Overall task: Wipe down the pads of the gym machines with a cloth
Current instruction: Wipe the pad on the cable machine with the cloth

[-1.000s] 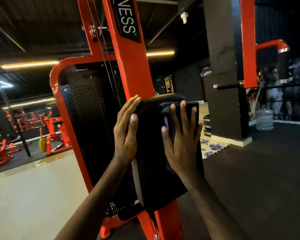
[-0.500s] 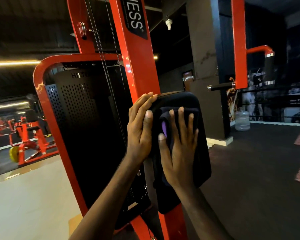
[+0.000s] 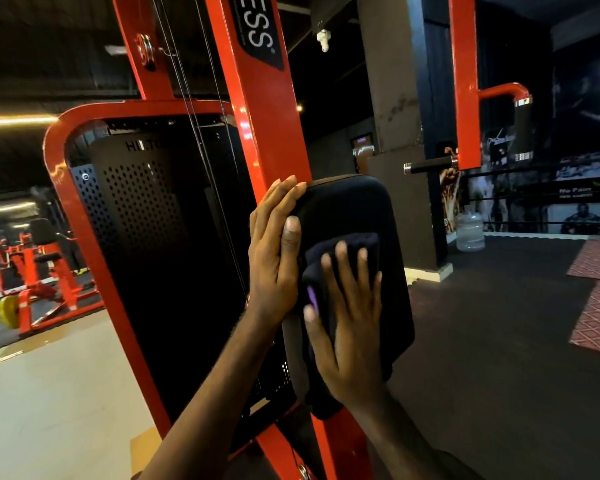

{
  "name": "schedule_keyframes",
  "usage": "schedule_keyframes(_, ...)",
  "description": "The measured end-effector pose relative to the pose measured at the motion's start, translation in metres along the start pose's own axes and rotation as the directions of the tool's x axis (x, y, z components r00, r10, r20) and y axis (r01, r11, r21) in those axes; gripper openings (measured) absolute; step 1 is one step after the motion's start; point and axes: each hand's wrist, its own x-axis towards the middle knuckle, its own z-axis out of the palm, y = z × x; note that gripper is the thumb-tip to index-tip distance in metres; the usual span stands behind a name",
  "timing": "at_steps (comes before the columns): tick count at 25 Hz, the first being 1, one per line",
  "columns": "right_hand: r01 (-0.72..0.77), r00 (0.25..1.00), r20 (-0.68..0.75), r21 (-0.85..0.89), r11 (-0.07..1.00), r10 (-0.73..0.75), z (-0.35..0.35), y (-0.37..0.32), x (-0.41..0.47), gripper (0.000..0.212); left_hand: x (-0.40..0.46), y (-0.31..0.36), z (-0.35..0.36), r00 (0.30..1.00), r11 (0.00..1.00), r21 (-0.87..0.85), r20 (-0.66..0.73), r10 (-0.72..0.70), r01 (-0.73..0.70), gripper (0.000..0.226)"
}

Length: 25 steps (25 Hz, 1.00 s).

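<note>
We have our right hand (image 3: 352, 327) spread flat, fingers straight, pressing a dark cloth (image 3: 340, 252) against the face of the black pad (image 3: 364, 206); nothing is curled round the cloth, it is pinned by the palm alone. The cloth sits about midway up the pad, towards its left half, with a small purple patch showing by our thumb. Our left hand (image 3: 274, 247) lies open along the pad's left edge, fingers straight and thumb resting on the front face, steadying it against the orange upright (image 3: 257, 109) on which the pad is mounted.

As for progress, we judge ourselves in the middle of this one pad. The upper part above the cloth, the right side and the lower end are uncovered, but the lighting is dim and the vinyl so dark that we cannot tell which areas are already wiped. Other orange machines (image 3: 39, 271) stand across the floor to the left, so the larger job likely has plenty left.
</note>
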Motion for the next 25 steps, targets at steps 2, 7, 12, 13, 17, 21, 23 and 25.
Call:
schedule_keyframes(2, -0.028, 1.000, 0.002, 0.017, 0.999, 0.028, -0.007, 0.024, -0.020, 0.064, -0.001, 0.002, 0.000, 1.000, 1.000, 0.006, -0.008, 0.004, -0.004, 0.044)
schedule_keyframes(7, -0.231, 0.968, -0.087, 0.070, 0.970, 0.237, -0.008, 0.025, 0.044, 0.063, -0.004, 0.004, 0.001, 1.000, 1.000, 0.008, -0.012, -0.016, 0.016, 0.044)
schedule_keyframes(12, -0.025, 0.998, -0.057, 0.050, 0.998, 0.028, -0.016, 0.066, 0.012, 0.062, -0.007, 0.003, 0.003, 0.999, 0.999, -0.016, -0.035, -0.033, 0.032, 0.043)
schedule_keyframes(13, -0.122, 0.988, -0.082, 0.085, 0.989, 0.129, -0.015, 0.071, 0.022, 0.061, -0.009, 0.004, 0.003, 0.998, 0.999, -0.021, -0.035, -0.049, 0.048, 0.043)
schedule_keyframes(17, -0.158, 0.980, -0.111, 0.075, 0.985, 0.166, -0.011, 0.051, 0.060, 0.061, -0.013, 0.007, 0.004, 0.996, 0.996, -0.033, -0.030, -0.081, 0.080, 0.046)
schedule_keyframes(21, -0.055, 0.998, -0.031, 0.048, 0.997, 0.057, -0.022, 0.082, 0.015, 0.065, -0.022, 0.012, 0.007, 0.995, 0.996, -0.002, -0.033, -0.089, 0.089, 0.052)
schedule_keyframes(23, -0.250, 0.965, -0.044, 0.132, 0.959, 0.258, -0.025, 0.086, 0.033, 0.063, -0.026, 0.015, 0.008, 0.993, 0.994, 0.011, -0.038, -0.110, 0.110, 0.054)
schedule_keyframes(25, -0.308, 0.947, -0.049, 0.139, 0.941, 0.317, -0.026, 0.075, 0.067, 0.064, -0.032, 0.015, 0.010, 0.994, 0.994, 0.018, -0.027, -0.109, 0.110, 0.057)
